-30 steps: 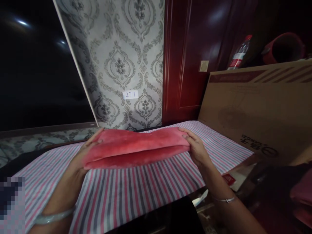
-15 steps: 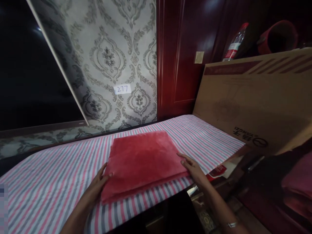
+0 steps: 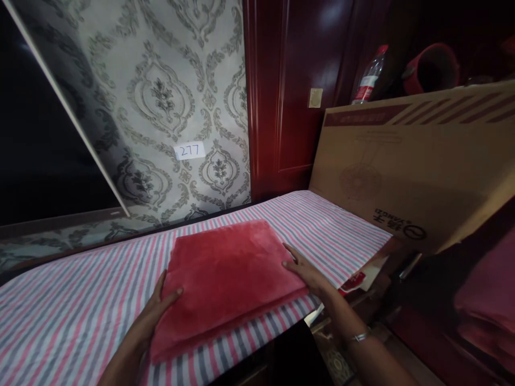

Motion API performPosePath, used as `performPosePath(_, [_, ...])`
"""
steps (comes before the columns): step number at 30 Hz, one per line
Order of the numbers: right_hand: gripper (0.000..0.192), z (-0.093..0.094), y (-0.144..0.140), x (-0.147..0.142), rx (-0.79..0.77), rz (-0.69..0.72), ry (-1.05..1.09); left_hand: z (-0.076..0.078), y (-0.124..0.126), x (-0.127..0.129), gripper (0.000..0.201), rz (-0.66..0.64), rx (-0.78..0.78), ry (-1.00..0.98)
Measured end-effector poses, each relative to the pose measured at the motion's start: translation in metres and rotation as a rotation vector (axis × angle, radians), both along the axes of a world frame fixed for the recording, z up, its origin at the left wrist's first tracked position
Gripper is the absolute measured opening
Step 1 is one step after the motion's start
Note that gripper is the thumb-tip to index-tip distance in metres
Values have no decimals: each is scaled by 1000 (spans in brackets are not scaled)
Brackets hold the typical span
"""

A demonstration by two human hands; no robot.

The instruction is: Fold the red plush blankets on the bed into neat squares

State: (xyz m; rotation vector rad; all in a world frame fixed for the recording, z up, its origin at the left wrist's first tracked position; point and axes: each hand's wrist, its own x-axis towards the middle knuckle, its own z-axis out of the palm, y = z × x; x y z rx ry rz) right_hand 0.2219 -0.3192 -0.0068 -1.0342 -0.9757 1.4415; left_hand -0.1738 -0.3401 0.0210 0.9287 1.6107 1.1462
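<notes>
A folded red plush cloth [image 3: 225,279] lies flat in a thick rectangle on a striped sheet [image 3: 100,289]. My left hand [image 3: 159,308] grips its left edge, thumb on top and the other fingers along the side. At the right edge, my right hand [image 3: 308,271] holds the cloth in a similar way, with a thumb on the upper face. Layers of the fold show along the near edge. The undersides of both hands' grips are hidden.
A large cardboard box [image 3: 362,161] stands at the right, a red-capped plastic bottle [image 3: 369,80] behind its top edge. A dark screen [image 3: 44,139] is at the left. The sheet's front edge drops off toward me. Pink fabric [image 3: 486,300] lies at the far right.
The view has swung slightly right. The cloth's near left corner sits lower in view, toward me. Both hands stay at its side edges, with small shifts.
</notes>
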Motion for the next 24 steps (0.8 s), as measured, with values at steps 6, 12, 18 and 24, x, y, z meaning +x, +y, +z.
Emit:
performPosePath(6, [76, 35, 27, -5, 127, -20, -48, 27, 11, 2, 106, 49, 174, -34])
performPosePath(12, [70, 108, 87, -23, 405, -63, -154, 115, -3, 12, 87, 175, 380, -74])
performPosePath(18, [62, 126, 139, -31, 456, -76, -256, 99, -51, 42, 93, 183, 544, -116])
performPosePath(24, [43, 45, 117, -29, 219, -349, -383, -19, -76, 64, 120, 178, 259, -194])
